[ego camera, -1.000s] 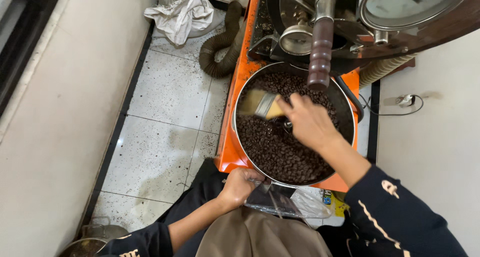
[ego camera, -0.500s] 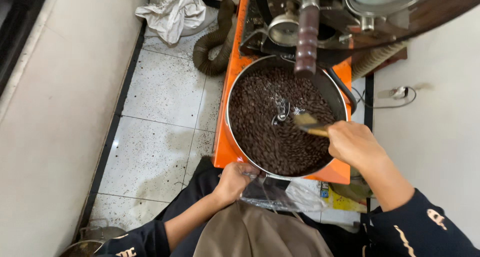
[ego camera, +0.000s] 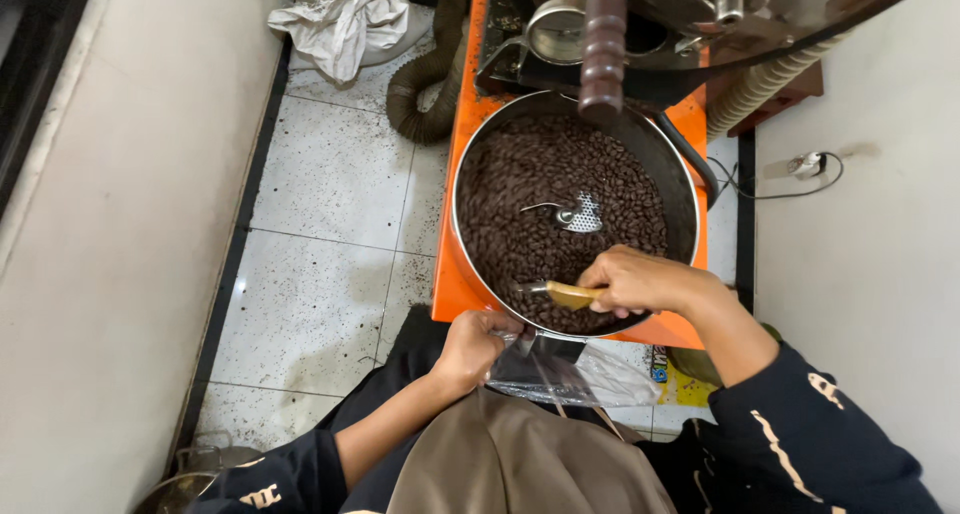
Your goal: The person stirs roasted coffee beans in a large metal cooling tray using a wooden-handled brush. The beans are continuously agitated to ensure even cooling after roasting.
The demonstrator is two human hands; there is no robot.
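A round metal cooling tray [ego camera: 462,164] full of dark roasted coffee beans [ego camera: 530,189] sits on an orange machine base [ego camera: 455,284]. My right hand [ego camera: 645,282] grips a wooden-handled brush [ego camera: 560,294] at the near edge of the beans. A perforated patch and a stirring arm [ego camera: 575,214] show at the tray's centre. My left hand [ego camera: 470,349] holds a clear plastic bag [ego camera: 575,379] against the dark chute [ego camera: 555,346] below the tray's front rim.
A dark roaster handle [ego camera: 603,44] and drum front hang over the tray's far side. A corrugated hose [ego camera: 425,79] and crumpled white cloth [ego camera: 345,14] lie on the speckled tile floor [ego camera: 330,234]. White walls close in left and right; a cable [ego camera: 790,169] runs along the right wall.
My right hand swept the brush from the tray's far left, across the right side, to the near edge. The left hand stayed on the bag at the chute.
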